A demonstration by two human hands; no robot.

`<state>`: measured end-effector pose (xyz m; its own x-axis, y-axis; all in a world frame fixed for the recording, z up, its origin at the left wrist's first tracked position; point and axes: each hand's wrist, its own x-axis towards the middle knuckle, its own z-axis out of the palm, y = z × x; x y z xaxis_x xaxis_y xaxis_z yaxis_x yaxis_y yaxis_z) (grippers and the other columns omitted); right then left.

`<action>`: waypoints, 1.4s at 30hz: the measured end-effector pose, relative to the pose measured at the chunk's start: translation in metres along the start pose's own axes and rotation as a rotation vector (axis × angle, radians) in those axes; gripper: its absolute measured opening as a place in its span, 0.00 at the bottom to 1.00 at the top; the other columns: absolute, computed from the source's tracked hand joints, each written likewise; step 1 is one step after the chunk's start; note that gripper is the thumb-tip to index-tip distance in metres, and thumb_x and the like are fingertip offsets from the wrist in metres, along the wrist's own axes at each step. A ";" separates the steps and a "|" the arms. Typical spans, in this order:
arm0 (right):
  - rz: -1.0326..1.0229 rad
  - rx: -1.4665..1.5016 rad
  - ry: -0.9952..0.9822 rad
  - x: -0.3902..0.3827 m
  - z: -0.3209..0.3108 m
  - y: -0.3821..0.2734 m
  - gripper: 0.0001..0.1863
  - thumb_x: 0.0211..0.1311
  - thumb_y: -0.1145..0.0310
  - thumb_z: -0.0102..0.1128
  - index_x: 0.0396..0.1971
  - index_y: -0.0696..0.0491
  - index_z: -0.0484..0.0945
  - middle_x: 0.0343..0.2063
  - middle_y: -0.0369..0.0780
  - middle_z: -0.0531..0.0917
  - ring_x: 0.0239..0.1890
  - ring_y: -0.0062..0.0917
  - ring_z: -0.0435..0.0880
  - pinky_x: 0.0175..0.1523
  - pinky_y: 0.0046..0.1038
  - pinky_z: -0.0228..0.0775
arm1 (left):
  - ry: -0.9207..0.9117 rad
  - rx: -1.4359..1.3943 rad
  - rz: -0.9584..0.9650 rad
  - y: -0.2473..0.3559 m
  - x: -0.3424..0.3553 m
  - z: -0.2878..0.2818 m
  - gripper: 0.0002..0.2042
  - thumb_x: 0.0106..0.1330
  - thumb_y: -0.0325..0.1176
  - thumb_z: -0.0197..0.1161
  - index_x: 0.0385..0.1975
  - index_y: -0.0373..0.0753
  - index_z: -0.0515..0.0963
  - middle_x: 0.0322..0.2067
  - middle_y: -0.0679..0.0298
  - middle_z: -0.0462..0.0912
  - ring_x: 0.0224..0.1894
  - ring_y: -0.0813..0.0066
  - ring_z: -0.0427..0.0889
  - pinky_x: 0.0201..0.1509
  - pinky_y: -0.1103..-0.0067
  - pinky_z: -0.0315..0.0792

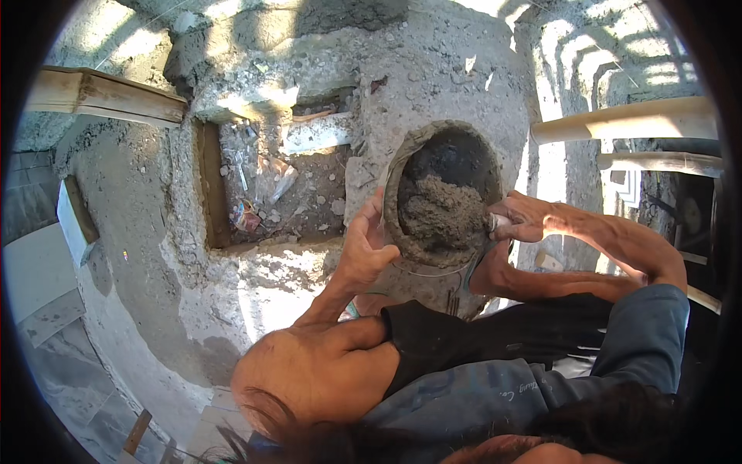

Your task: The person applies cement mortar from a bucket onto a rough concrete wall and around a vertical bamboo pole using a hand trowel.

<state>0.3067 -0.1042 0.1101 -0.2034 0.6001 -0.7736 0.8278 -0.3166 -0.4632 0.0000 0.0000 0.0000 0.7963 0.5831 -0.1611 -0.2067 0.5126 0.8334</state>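
A round bucket (392,205) stands between my two hands, its rim crusted with grey mortar. Wet mortar (444,210) is heaped inside toward the near side, and the far inner wall looks dark. My left hand (366,243) grips the bucket's left side, thumb near the rim and the other fingers partly hidden against the outer wall. At the right rim, my right hand (524,216) is closed around a whitish, rounded handle (498,222). What that handle belongs to is hidden. A thin wire bail (429,274) curves along the bucket's near side.
Left of the bucket is a rectangular pit (317,174) with plastic litter and rubble, edged by a board (212,185). Bamboo poles (634,124) cross at the right; another bamboo piece (108,97) juts in upper left. A tile piece (74,220) leans at the left. My knee (290,363) is close by.
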 end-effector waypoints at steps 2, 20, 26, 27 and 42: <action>-0.079 0.090 0.018 -0.003 -0.008 -0.004 0.22 0.56 0.54 0.61 0.30 0.62 0.79 0.18 0.52 0.77 0.21 0.40 0.76 0.31 0.43 0.66 | 0.009 -0.119 -0.039 -0.008 -0.004 -0.003 0.37 0.46 0.16 0.58 0.63 0.32 0.63 0.61 0.59 0.68 0.67 0.69 0.64 0.72 0.72 0.58; 0.032 -0.076 0.842 0.079 -0.216 0.055 0.16 0.59 0.56 0.53 0.36 0.54 0.75 0.16 0.35 0.72 0.19 0.24 0.68 0.28 0.27 0.64 | -0.076 -0.091 -0.052 0.014 -0.003 -0.003 0.48 0.49 0.17 0.65 0.71 0.23 0.44 0.76 0.49 0.39 0.78 0.65 0.38 0.78 0.72 0.36; 0.116 -0.496 1.253 0.192 -0.250 0.186 0.14 0.62 0.66 0.52 0.45 0.55 0.74 0.26 0.57 0.79 0.30 0.53 0.81 0.36 0.49 0.71 | -0.084 -0.063 -0.060 0.017 0.002 0.005 0.49 0.50 0.17 0.66 0.71 0.23 0.42 0.75 0.49 0.41 0.78 0.65 0.41 0.78 0.73 0.38; 0.104 -0.473 1.198 0.184 -0.250 0.164 0.13 0.62 0.66 0.52 0.44 0.55 0.74 0.26 0.56 0.80 0.31 0.54 0.81 0.36 0.50 0.71 | -0.050 -0.067 -0.056 0.013 -0.002 0.002 0.49 0.50 0.17 0.66 0.71 0.23 0.42 0.75 0.49 0.41 0.78 0.65 0.41 0.78 0.73 0.38; 0.188 -0.259 0.780 -0.051 -0.112 -0.017 0.14 0.65 0.71 0.58 0.46 0.60 0.69 0.33 0.54 0.81 0.28 0.49 0.82 0.34 0.44 0.71 | -0.180 0.215 0.177 0.068 0.101 -0.006 0.38 0.53 0.15 0.57 0.67 0.24 0.52 0.75 0.43 0.40 0.78 0.59 0.41 0.76 0.74 0.43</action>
<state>0.3618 -0.0479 0.2058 0.2910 0.9197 -0.2637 0.9247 -0.3411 -0.1690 0.0624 0.0974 0.0369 0.8505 0.5204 0.0764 -0.2415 0.2573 0.9357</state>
